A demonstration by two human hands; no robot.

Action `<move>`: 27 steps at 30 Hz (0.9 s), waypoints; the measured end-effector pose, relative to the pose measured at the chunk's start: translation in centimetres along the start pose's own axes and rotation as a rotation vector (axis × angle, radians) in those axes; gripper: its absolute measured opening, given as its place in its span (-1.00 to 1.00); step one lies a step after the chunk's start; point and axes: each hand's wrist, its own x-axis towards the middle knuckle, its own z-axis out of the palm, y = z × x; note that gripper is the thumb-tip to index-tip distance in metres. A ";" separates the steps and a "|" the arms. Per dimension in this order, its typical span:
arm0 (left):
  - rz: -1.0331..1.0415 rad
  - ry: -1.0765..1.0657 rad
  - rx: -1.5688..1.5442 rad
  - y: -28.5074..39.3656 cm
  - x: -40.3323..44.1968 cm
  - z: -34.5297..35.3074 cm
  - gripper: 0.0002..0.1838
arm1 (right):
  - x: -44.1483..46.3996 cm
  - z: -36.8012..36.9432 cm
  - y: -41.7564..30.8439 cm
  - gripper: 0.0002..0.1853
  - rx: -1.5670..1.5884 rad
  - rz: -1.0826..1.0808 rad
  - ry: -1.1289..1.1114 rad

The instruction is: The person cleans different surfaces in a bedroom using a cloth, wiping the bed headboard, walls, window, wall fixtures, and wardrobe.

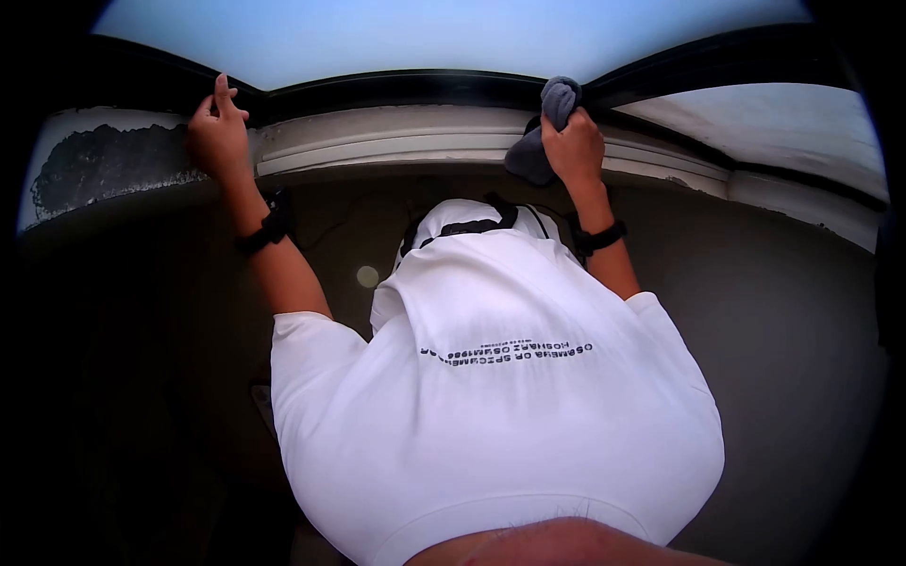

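My right hand (572, 146) is closed around a bunched grey cloth (561, 99). One part of the cloth pokes out above the fist and another hangs down beside it, in front of the pale ledge. Over on the left, my left hand (219, 137) is raised at the dark window frame (396, 87), with one finger pointing up and the others partly bent. Nothing shows in it. Whether its fingertips touch the frame I cannot tell. Each wrist wears a black band.
A pale grooved sill (377, 151) runs below the frame. Dark, rough patches mark the wall (113, 165) at the left. Bright glass (406, 38) lies beyond the frame, with another pane (774, 123) at the right. My white shirt (528, 415) fills the lower middle.
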 end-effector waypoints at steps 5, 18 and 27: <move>-0.113 -0.214 -0.031 0.7 -0.1 -0.2 -0.32 | -0.4 2.4 -2.3 -0.69 0.075 -0.175 -0.059; -0.023 -0.552 -0.173 -1.2 -3.4 1.8 -0.54 | 0.5 1.9 3.3 -0.59 0.342 -0.010 -0.211; 0.165 -0.772 -0.153 0.6 -13.3 5.9 -0.52 | 1.0 2.9 -2.7 -0.59 0.095 -0.223 -0.376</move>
